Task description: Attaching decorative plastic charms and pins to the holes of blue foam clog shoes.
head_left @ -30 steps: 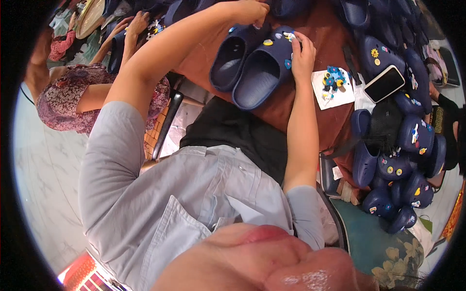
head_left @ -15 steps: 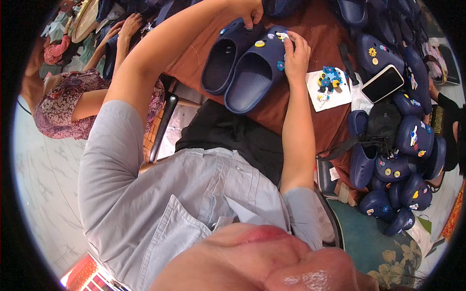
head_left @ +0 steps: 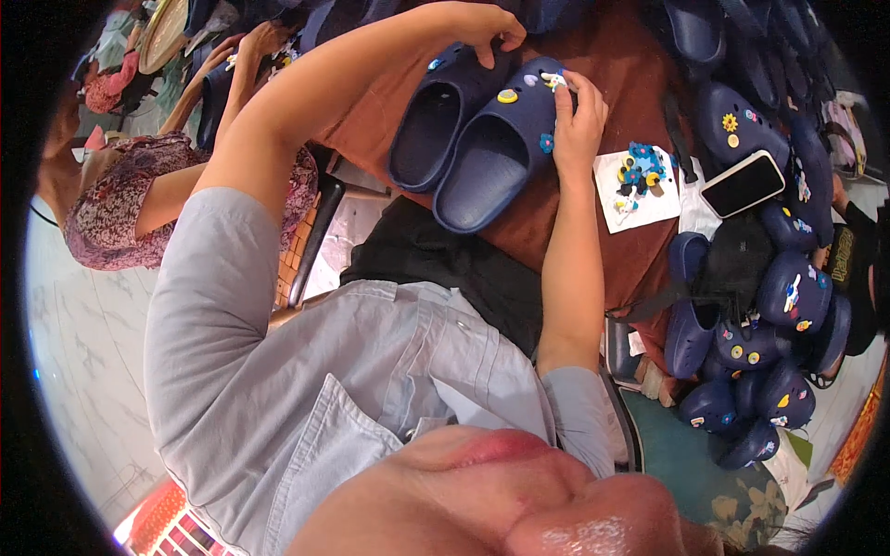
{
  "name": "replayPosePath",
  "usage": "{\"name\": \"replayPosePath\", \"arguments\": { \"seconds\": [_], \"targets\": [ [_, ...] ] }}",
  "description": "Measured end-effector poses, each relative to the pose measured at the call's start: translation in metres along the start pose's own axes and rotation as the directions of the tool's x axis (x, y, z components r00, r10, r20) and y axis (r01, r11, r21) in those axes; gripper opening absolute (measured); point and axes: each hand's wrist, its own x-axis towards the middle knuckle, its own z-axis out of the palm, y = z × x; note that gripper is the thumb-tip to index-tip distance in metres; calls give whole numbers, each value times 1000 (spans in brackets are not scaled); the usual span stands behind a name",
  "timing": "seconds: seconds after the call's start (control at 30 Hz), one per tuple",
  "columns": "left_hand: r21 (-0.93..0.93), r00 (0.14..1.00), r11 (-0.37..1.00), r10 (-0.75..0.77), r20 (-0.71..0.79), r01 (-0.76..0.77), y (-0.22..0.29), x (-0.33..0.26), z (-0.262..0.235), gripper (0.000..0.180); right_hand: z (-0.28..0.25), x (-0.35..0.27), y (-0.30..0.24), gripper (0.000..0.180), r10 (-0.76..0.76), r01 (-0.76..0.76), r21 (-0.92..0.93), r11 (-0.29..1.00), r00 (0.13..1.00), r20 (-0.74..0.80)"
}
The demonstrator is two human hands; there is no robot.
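Note:
Two navy clogs lie side by side on a brown cloth, toes away from me. My right hand (head_left: 579, 120) grips the outer side of the right clog (head_left: 487, 167), its fingertips beside a white figure charm (head_left: 553, 81). That clog also bears a yellow round charm (head_left: 507, 95), a pale one and a blue flower charm (head_left: 546, 143). Over the toe of the left clog (head_left: 426, 130) is my left hand (head_left: 491, 32), thumb pointing down and fingers bent apart from it. I see nothing between them. A small blue charm (head_left: 435, 64) sits on the left clog.
Right of the clogs, a white sheet (head_left: 640, 213) holds a pile of loose charms (head_left: 642, 171). Beyond it are a phone (head_left: 743, 183), a black bag (head_left: 739, 259) and many decorated navy clogs (head_left: 794, 289). Another person in a patterned garment (head_left: 130, 204) works at the left.
My left hand has lifted slightly and shifted right, its thumb and fingers spreading. The clogs and surroundings sit slightly lower and to the right in view. My right hand keeps its hold.

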Motion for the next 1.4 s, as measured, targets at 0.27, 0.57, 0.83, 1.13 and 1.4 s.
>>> {"name": "replayPosePath", "arguments": {
  "seconds": [0.27,0.57,0.83,1.13,1.4],
  "targets": [
    [-53,984,999,-20,-175,11,31,-11,3,45,-2,-4,1,31,20,-20,25,999,1000,-13],
    [-536,963,843,-111,-244,-39,-22,-45,23,29,11,6,0,30,-47,47,73,996,999,3],
    [-628,926,768,-320,-201,129,-1,-56,17,14,11,5,8,31,-51,53,49,997,998,-41],
    [-561,851,813,-399,-340,157,-11,-28,45,17,10,1,12,31,-35,37,41,998,997,-65],
    [-436,801,854,-461,-383,284,11,-39,38,24,7,1,15,31,-51,54,36,998,997,-65]
  ]
}}
